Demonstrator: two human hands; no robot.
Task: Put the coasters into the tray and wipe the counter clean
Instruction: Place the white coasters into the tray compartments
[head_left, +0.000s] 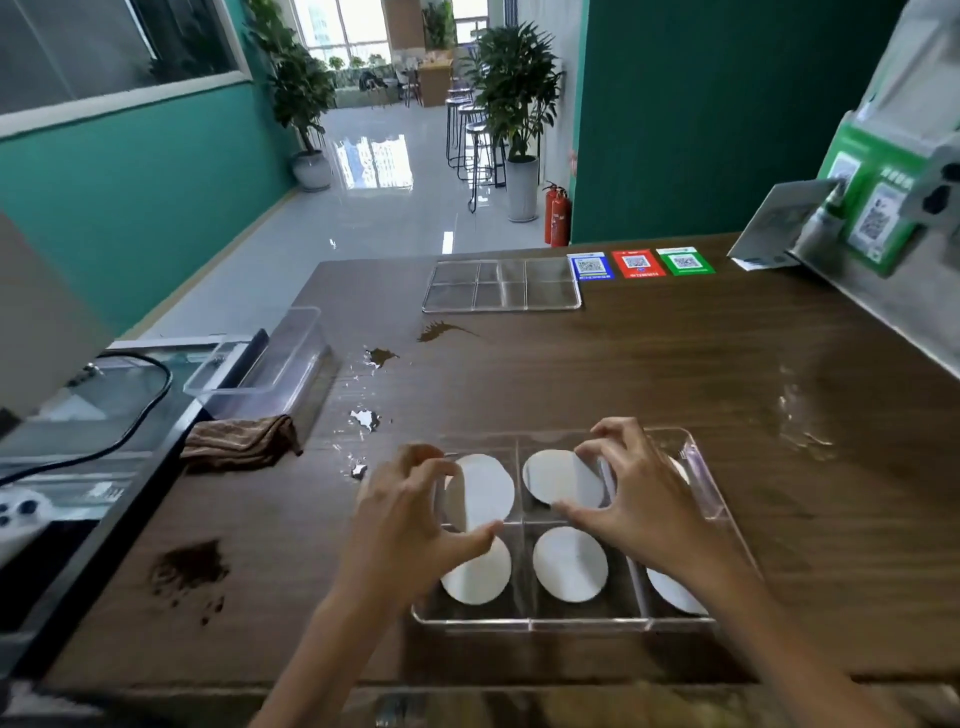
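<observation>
A clear divided tray (698, 470) sits on the brown wooden counter (675, 374) in front of me. Several round white coasters lie in its compartments. My left hand (410, 519) pinches a coaster (485, 491) over the back left compartment. My right hand (631, 488) pinches another coaster (558, 478) over the back middle compartment. Flat in the front row lie a coaster (480, 577) at the left, one (570, 564) in the middle and one (672, 592) at the right, partly hidden by my right forearm. A brown striped cloth (239, 441) lies at the counter's left edge.
Brown spills (189, 566) (441, 331) and wet splashes (366, 418) mark the counter's left and middle. A wet patch (802, 421) lies at the right. A second clear divided tray (501, 286) sits at the far edge beside three coloured QR cards (639, 262). A clear box (270, 358) stands at left.
</observation>
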